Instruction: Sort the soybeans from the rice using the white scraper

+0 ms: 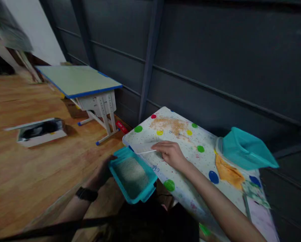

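My left hand (pixel 104 172) grips the left side of a teal plastic container (pixel 148 193), held just below the near left edge of the table. Pale, fine grains (pixel 132 172) cover much of its bottom. In my right hand (pixel 169 153) is a thin white card (pixel 143 148), pinched at its right end. The card lies low over the table edge, right beside the container's upper rim. Farther back, small tan grains (pixel 174 126) are scattered in a patch on the white tabletop (pixel 145 137) with coloured dots.
On the table's right side are a larger teal bin (pixel 243 151), an orange cloth (pixel 227 169) and a pale pink flat item (pixel 261 216). A dark panelled wall (pixel 215 60) runs behind. Left stand a desk (pixel 80 80), an open white box (pixel 43 136) on the floor, and a person (pixel 11 32).
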Available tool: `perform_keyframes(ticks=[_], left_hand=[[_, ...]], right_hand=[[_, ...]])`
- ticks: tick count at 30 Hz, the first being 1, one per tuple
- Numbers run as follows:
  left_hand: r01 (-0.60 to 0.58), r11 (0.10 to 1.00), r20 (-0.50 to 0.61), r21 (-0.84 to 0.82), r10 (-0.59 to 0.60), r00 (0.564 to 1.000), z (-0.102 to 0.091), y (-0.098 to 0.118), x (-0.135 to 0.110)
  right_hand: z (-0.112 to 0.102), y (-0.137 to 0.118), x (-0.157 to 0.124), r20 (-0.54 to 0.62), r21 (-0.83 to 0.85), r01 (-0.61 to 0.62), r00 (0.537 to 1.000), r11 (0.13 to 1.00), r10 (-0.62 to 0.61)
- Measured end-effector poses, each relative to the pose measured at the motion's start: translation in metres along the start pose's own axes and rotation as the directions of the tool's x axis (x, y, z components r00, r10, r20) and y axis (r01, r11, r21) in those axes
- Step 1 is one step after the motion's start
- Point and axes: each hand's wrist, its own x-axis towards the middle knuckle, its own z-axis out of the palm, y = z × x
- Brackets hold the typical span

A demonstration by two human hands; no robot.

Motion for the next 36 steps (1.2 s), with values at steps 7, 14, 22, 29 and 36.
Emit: perform_keyframes(ticks=[7,14,22,29,36], left_hand=[[0.021,1.0,0.003,-0.014,-0.021,1.0,-0.004,-0.002,0.002],[0.003,0.999,-0.015,-0.045,-0.004,1.0,-0.001,-0.003,0.0],[0.015,0.999,-0.047,-0.031,-0.016,0.999,0.0,0.001,-0.004],[-0.034,0.999,-0.049,-0.038,0.032,0.998,-0.006,-0.007,-0.005],[-0.019,0.999,-0.068,-0.04,0.016,0.998,-0.008,-0.006,-0.006]], right_hand=[[-0.008,-0.007,-0.015,0.034,0.034,-0.012,0.999,0.999,0.011],[-0.024,-0.017,-0.022,0.014,0.081,-0.023,1.0,0.996,0.022],[-0.017,0.005,-0.009,-0.082,0.002,-0.097,0.992,0.995,0.097],[-0.02,-0.011,-0.02,0.016,-0.058,-0.096,0.995,0.994,0.097],[-0.04,0.007,-0.021,-0.165,-0.262,-0.353,0.934,0.898,0.318]])
